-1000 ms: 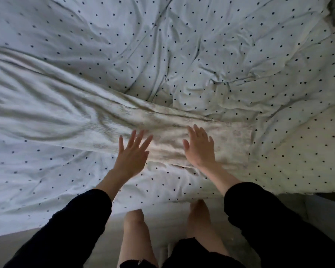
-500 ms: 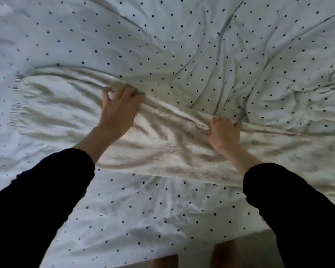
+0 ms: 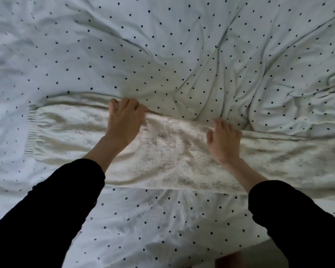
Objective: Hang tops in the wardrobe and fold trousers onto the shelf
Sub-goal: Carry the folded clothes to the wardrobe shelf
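- A pair of cream trousers (image 3: 162, 157) with a faint printed pattern is laid flat across a white duvet (image 3: 162, 55) dotted with small dark spots
- The trousers are stretched sideways through the middle of the view, with a gathered, elastic-looking edge seen at the left end and the other end running off towards the right edge
- The left hand (image 3: 124, 120) is placed on the far edge of the trousers, left of centre; its fingers are curled over that edge and the cloth is gripped there
- The right hand (image 3: 223, 140) is placed on the same far edge, right of centre; its fingers are bent down onto the cloth, and it cannot be told for certain whether the edge is pinched or only pressed
- The 2 hands are kept well apart, with a stretch of the patterned cloth lying flat between them
- Both forearms are covered by dark sleeves (image 3: 52, 209) pushed up short of the wrists
- The duvet is heavily creased, with deep folds gathered beyond the right hand
- The near edge of the bed is seen at the bottom right, and part of a bare leg (image 3: 228, 261) is shown below it
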